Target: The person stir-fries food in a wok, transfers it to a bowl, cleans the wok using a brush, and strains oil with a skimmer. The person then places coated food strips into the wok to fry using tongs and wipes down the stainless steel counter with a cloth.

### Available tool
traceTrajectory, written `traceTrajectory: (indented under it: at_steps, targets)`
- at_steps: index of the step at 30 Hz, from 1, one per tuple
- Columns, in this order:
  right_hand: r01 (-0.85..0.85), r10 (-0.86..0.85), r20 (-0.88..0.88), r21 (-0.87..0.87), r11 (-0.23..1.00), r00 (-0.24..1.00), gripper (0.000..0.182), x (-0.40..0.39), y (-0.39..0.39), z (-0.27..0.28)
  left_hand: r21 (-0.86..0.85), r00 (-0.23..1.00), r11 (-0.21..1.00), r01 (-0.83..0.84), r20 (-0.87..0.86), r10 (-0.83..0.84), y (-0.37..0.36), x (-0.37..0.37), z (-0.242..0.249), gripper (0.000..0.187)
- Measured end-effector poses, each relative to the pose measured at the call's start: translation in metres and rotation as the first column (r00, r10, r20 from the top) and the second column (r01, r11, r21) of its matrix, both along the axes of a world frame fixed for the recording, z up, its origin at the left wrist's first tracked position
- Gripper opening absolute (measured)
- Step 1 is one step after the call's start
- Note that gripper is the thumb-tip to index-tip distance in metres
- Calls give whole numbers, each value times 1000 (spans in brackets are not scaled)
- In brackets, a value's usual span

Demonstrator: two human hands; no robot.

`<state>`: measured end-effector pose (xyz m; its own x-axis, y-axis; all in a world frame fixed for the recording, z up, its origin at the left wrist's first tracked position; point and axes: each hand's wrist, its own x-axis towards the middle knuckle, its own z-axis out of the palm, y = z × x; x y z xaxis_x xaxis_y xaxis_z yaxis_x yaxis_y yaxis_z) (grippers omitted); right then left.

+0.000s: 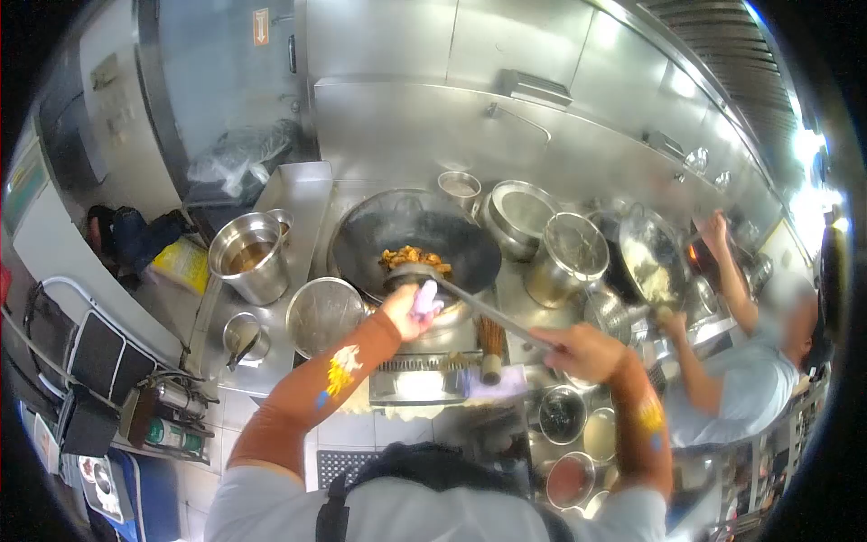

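Wok (pixel 361 239) sits ahead of your hands, food (pixel 415 260) inside; your left hand (pixel 408 313) is closed on a lilac cloth (pixel 425 298) at the near rim; your right hand (pixel 587 352) wraps the handle of the ladle (pixel 483 310), its bowl beside the food; a brush (pixel 490 350) lies between your hands.

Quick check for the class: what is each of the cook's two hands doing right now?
Left hand: closed on a pale purple cloth at the wok's near rim.
Right hand: closed around the long handle of a ladle.
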<state>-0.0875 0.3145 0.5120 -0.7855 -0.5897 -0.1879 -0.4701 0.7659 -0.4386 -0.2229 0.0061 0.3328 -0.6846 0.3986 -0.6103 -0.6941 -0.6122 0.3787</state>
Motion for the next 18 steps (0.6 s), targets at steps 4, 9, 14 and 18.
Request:
traceTrajectory:
  at_steps: [4,9,14,18]
  targets:
    - [84,-39,-159,291,953,987,65,-33,-48,-51,-17,977,983,-185,-109,182,20,2,-81,25]
    - [143,-151,-121,-71,987,981,67,-8,-54,-66,30,970,994,-103,-217,107,21,72,-93,14]
    - [687,-388,615,-373,624,687,55,-5,-49,-28,114,998,993,-31,-49,37,-24,41,-12,33]
    - [735,-517,537,-358,576,667,58,11,-39,58,50,995,998,32,-94,-27,-45,37,16,36]
